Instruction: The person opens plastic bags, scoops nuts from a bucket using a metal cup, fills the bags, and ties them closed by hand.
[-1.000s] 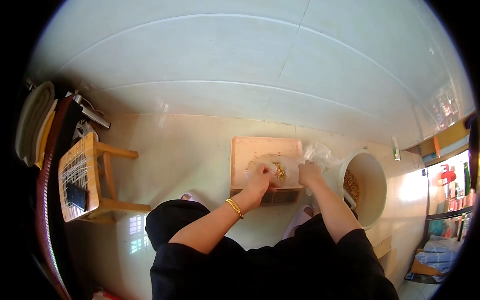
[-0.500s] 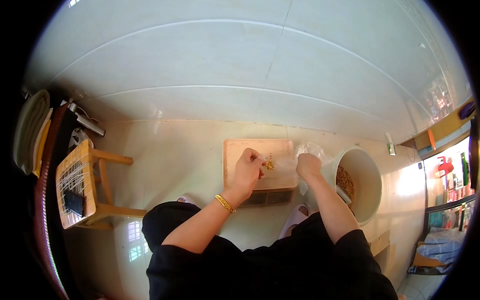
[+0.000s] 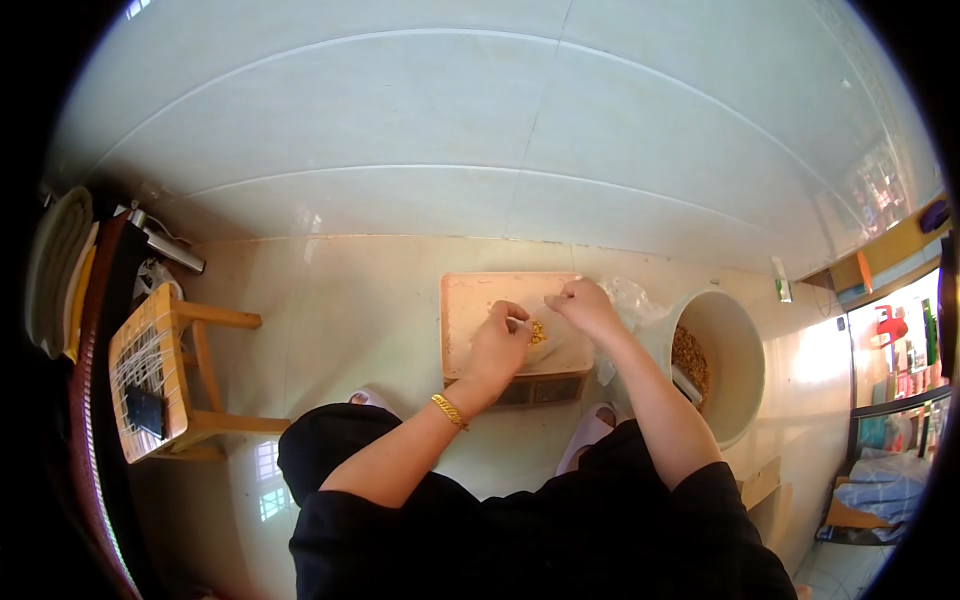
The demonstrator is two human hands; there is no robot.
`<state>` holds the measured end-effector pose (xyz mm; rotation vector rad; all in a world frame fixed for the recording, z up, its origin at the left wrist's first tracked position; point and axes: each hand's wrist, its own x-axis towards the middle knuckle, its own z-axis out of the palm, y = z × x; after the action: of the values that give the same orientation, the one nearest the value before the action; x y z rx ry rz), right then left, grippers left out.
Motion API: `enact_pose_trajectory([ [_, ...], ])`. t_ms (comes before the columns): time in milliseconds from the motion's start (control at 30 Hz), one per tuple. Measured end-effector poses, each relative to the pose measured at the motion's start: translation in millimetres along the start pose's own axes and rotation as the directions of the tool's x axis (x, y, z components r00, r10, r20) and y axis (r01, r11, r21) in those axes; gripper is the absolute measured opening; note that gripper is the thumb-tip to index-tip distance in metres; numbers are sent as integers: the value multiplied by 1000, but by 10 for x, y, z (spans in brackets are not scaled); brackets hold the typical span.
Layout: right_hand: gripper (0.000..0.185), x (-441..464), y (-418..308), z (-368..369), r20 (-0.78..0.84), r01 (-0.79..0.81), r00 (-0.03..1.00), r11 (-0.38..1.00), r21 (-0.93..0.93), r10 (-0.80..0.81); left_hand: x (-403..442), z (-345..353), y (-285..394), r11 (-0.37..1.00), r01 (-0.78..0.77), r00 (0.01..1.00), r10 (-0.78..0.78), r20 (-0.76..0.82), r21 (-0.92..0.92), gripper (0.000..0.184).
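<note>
At frame centre, the left hand [image 3: 510,328] apparently pinches a clear bag [image 3: 553,348] of yellow pieces [image 3: 538,332] above the tray [image 3: 464,300], which could catch spills; the right hand [image 3: 574,302] curls narrow, contents unclear.

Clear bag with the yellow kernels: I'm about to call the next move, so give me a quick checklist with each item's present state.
1. Left hand has a grip on the clear bag: ok, its fingers appear pinched at the bag's near-left end.
2. Right hand has a grip on the bag: cannot tell, fingers curled and any film between them too faint.
3. Yellow kernels are over the peach tray: ok.
4. Bag is closed: cannot tell, film and fingers blur together.
5. Bucket is open, grain inside: ok.
6. Wooden stool is clear of both hands: ok.
</note>
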<state>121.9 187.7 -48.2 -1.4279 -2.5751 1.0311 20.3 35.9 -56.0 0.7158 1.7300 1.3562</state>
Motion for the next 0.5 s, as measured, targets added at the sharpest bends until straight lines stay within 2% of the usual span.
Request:
enact_pose_trajectory([
  [33,30,17,15,-18,-1,-3,1000,1000,-1,3,0,6,26,1000,1,1000,-1,2,-1,13],
  [100,28,54,53,-58,-11,-24,999,898,439,32,-19,-11,164,958,-34,998,21,-51,-284,10],
  [133,28,68,74,-83,-9,-25,999,898,439,33,-32,-27,239,958,-33,999,19,-51,-285,10],
  [200,23,62,55,-149,-198,115,980,857,502,-16,-53,-61,364,929,-76,993,38,-112,-363,8],
  [233,23,49,37,-154,-198,117,980,857,502,-18,-48,-61,357,929,-78,993,39,-113,-363,8],
  [300,33,10,3,-148,-295,217,954,807,550,-55,-15,-56,306,965,-175,981,155,-116,-198,10],
  [333,33,0,17,-138,-297,218,953,807,549,-55,7,-54,245,964,-177,981,156,-116,-197,10],
  [400,28,-3,87,-100,-1,122,992,935,333,-129,25,-48,125,993,-56,998,58,-14,105,13],
  [433,28,-2,115,-58,-2,122,992,936,331,-128,16,-30,58,993,-57,998,59,-13,104,13],
  [500,19,-24,63,22,165,-34,985,895,445,-44,-40,-11,15,971,-122,990,106,90,207,17],
])
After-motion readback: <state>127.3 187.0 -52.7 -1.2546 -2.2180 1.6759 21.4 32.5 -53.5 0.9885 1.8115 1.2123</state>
